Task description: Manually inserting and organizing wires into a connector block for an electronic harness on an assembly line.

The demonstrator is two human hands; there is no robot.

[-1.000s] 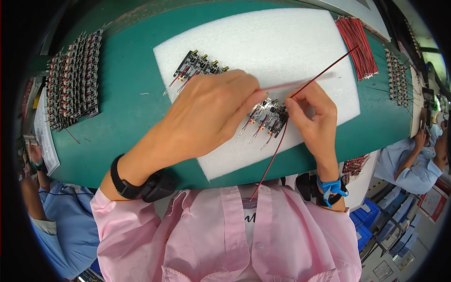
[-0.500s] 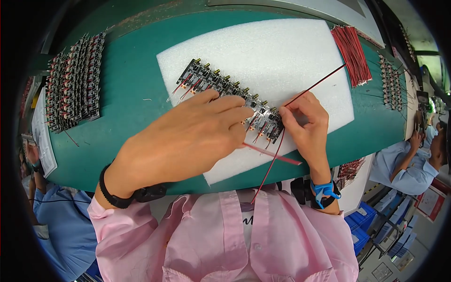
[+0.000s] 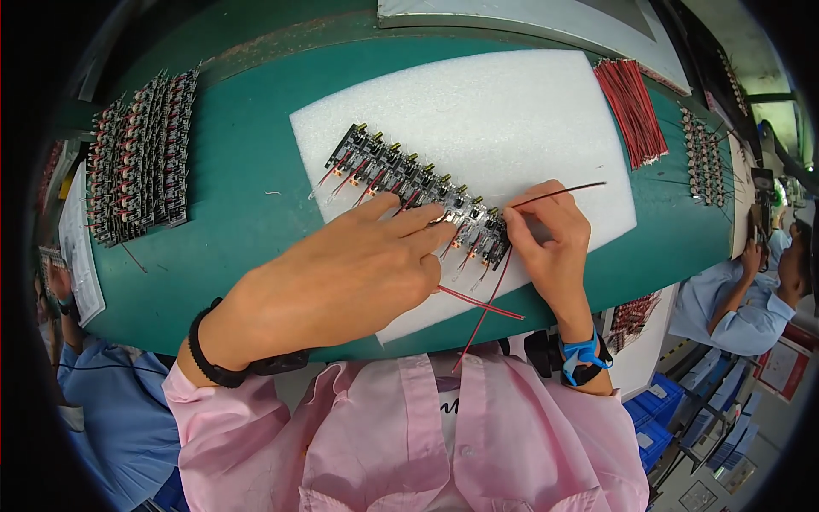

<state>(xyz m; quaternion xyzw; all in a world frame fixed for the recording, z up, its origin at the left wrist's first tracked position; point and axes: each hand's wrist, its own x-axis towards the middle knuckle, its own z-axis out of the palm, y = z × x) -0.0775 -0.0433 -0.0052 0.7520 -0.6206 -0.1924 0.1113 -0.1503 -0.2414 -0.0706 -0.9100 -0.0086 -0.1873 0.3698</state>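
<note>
A strip of joined black circuit boards [image 3: 415,177] lies slantwise on the white foam sheet [image 3: 512,94]. Small gold-coloured parts line its far edge, and short red and black wire pairs stick out along the near edge. My left hand [image 3: 341,269] lies over the strip's middle, its fingers touching the boards. From under its curled fingers pokes a red wire pair [image 3: 482,302]. At the strip's right end, my right hand [image 3: 550,239] pinches a thin red-and-black wire [image 3: 563,192]. The dark end points to the right; a red length [image 3: 485,320] hangs toward my shirt. My fingers hide the pinched spot.
Stacked board strips [image 3: 141,162] stand at the left of the green table mat [image 3: 230,247]. A bundle of red wires [image 3: 631,111] lies at the foam's far right corner, with more small boards [image 3: 705,158] beyond. People in blue sit on both sides.
The dark wire end at my right hand no longer reaches the red bundle and now sticks out shorter and lower. The wire pair under my left hand has shifted slightly left.
</note>
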